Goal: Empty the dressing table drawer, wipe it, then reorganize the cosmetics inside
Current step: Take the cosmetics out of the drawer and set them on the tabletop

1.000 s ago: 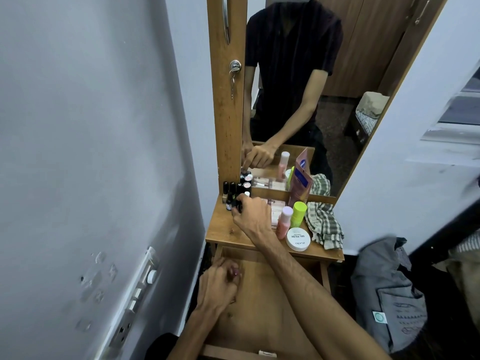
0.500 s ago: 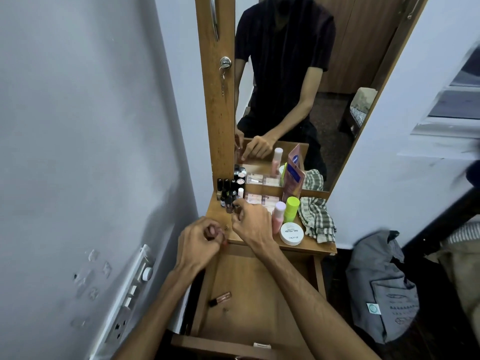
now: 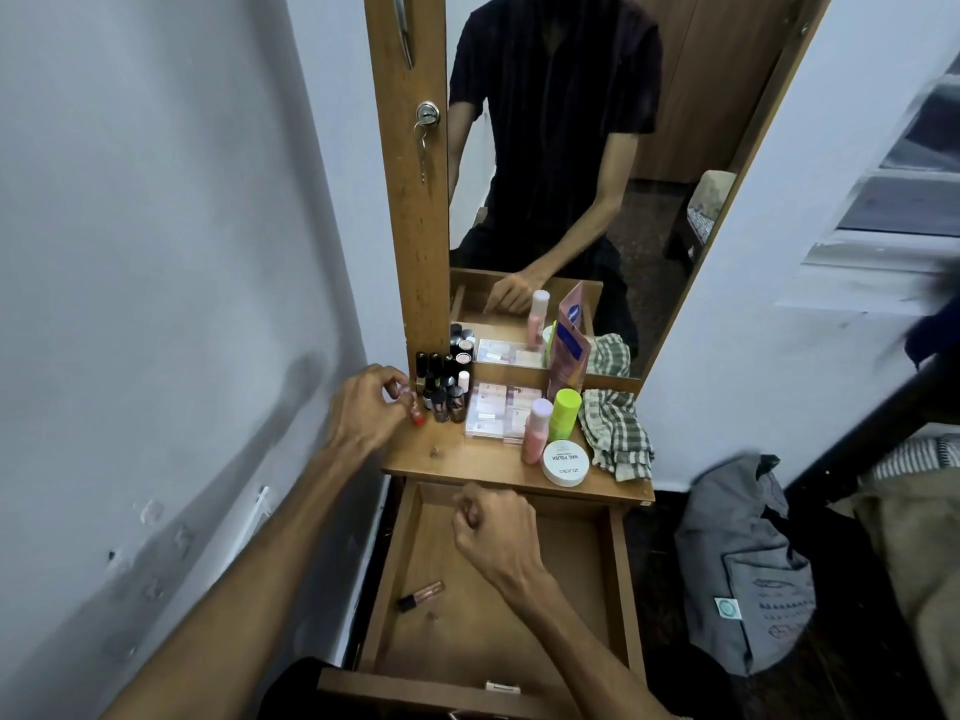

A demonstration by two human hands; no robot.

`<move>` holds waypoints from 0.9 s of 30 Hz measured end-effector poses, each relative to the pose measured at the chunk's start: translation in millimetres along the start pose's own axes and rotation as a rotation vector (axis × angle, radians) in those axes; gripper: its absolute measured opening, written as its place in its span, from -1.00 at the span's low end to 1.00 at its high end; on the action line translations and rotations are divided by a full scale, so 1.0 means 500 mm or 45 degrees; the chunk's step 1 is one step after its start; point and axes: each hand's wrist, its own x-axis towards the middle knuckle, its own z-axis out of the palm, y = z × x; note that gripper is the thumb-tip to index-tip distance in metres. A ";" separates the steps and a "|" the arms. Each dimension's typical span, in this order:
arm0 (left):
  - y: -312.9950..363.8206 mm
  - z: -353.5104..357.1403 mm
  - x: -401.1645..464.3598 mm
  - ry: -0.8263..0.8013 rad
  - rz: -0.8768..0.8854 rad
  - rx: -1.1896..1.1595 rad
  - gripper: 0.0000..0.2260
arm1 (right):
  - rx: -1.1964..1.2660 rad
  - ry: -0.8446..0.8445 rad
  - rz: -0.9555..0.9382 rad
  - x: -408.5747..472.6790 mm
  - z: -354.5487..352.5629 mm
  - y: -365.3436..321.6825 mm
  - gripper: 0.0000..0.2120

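The wooden drawer (image 3: 619, 563) stands pulled out under the dressing table top (image 3: 441, 454). A single lip gloss tube (image 3: 421, 596) lies at its left side. My left hand (image 3: 366, 410) pinches a small bottle with a red end (image 3: 415, 415) and holds it down on the top's left edge, beside a cluster of dark nail polish bottles (image 3: 441, 392). Over the back of the drawer hovers my right hand (image 3: 493, 532), fingers curled, with nothing seen in it.
On the top stand a clear palette case (image 3: 498, 410), a pink bottle (image 3: 536, 431), a green bottle (image 3: 565, 414), a white jar (image 3: 566, 462), a tube (image 3: 569, 350) and a checked cloth (image 3: 615, 433). The mirror (image 3: 571, 148) rises behind. A grey bag (image 3: 743, 569) sits on the floor right; the wall (image 3: 156, 304) is close on the left.
My left hand rose from the drawer to the table top's left edge with the small bottle. My right hand pulled back from the nail polish bottles to above the drawer.
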 end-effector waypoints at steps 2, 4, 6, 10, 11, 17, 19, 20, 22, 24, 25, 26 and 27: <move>0.004 0.005 0.013 -0.006 0.024 0.013 -0.89 | -0.015 -0.088 -0.006 -0.024 0.011 0.008 -0.84; 0.008 0.011 0.022 -0.003 0.036 0.009 -0.88 | -0.034 -0.180 -0.019 -0.043 0.022 0.012 -0.80; 0.012 0.017 0.029 -0.014 0.041 0.018 -0.86 | -0.056 -0.303 -0.017 -0.056 0.037 0.016 -0.72; 0.011 0.026 0.035 -0.043 0.038 0.033 -0.85 | -0.075 -0.526 -0.022 -0.063 0.061 0.023 -0.56; 0.011 0.028 0.035 -0.051 0.044 0.039 -0.85 | -0.080 -0.557 -0.033 -0.063 0.064 0.023 -0.56; 0.003 0.037 0.036 -0.062 0.049 0.045 -0.83 | -0.156 -0.628 -0.076 -0.062 0.091 0.018 -0.70; -0.001 0.040 0.038 -0.070 0.056 0.052 -0.81 | -0.164 -0.638 -0.071 -0.061 0.101 0.015 -0.72; -0.002 0.040 0.038 -0.074 0.056 0.056 -0.80 | -0.166 -0.634 -0.075 -0.060 0.104 0.015 -0.74; -0.005 0.040 0.039 -0.077 0.058 0.069 -0.77 | -0.175 -0.620 -0.091 -0.058 0.108 0.013 -0.78; -0.006 0.040 0.039 -0.075 0.068 0.084 -0.74 | -0.183 -0.608 -0.122 -0.057 0.107 0.009 -0.84; -0.007 0.040 0.039 -0.075 0.073 0.090 -0.73 | -0.176 -0.608 -0.132 -0.057 0.107 0.008 -0.87; -0.007 0.040 0.038 -0.076 0.077 0.094 -0.72 | -0.165 -0.609 -0.139 -0.058 0.108 0.008 -0.89; -0.008 0.040 0.038 -0.079 0.080 0.096 -0.71 | -0.157 -0.611 -0.141 -0.059 0.108 0.008 -0.90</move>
